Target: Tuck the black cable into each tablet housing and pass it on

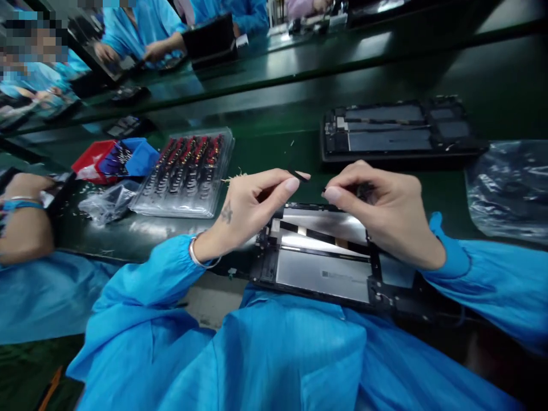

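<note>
My left hand [250, 202] pinches a small black strip [302, 177] between thumb and forefinger. Facing it, my right hand [385, 202] is closed in a pinch; a tiny dark bit shows at its fingertips, too small to name, and more dark material is partly hidden under the curled fingers. Below both hands lies an opened tablet [323, 277] with silver battery panels and a black ribbon cable [325, 237] crossing it at a slant. My right hand covers part of its upper right edge.
Left of the tablet sits a clear plastic tray [171, 202] of small parts, near a red bin [92, 160], a blue bin [142, 157] and a crumpled plastic bag [109, 202]. Stacked open tablets [394, 134] stand behind; another plastic bag [509, 188] lies right. A co-worker's arm [25, 222] is at left.
</note>
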Demonstrator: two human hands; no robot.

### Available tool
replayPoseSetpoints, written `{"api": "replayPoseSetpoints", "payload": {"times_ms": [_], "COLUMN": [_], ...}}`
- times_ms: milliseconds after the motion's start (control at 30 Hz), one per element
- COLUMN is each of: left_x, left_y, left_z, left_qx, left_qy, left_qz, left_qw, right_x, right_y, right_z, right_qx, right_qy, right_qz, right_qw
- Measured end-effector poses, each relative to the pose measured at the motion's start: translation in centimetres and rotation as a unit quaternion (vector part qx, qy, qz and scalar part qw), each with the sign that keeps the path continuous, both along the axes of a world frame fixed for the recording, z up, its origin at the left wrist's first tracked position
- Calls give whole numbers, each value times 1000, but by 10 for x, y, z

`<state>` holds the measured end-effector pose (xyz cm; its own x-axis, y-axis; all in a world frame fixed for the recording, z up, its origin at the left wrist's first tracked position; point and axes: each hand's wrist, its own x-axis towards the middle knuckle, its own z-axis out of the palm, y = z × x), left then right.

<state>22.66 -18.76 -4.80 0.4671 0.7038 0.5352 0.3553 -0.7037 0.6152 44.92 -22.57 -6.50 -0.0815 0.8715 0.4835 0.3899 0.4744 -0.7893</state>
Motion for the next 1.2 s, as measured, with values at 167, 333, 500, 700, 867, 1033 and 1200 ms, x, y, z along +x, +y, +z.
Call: {"api": "replayPoseSetpoints", "payload": {"times_ms": [167, 333, 500, 700, 867, 1033, 1200], "left_x": [-16, -21, -17, -7, -3, 2, 8], "left_y": [2, 13, 20, 25, 30, 28, 26], "left_z": [-13, -24, -30, -33, -41, -43, -38], "left_qx": [53, 72, 67, 66, 72, 49, 80], "left_qy": [173, 214, 223, 242, 240, 265, 306], "left_qz": [-39, -36, -79, -144, -197, -219, -233], "left_qw": [983, 973, 969, 957, 948, 938, 919], "right_x": [24, 57, 81, 84, 78, 77, 80], "right_y": [-10, -13, -12, -9, -3, -2, -5], "right_z": [5, -2, -10, -4, -1, -2, -6], "right_qx": [-24, -122, -211, -279, -283, -282, -265], "right_qy": [-112, -205, -236, -281, -305, -313, -314], "right_qz": [-13, 39, 54, 0, -10, -21, -13], "right_qw": [993, 970, 947, 918, 909, 907, 912]}}
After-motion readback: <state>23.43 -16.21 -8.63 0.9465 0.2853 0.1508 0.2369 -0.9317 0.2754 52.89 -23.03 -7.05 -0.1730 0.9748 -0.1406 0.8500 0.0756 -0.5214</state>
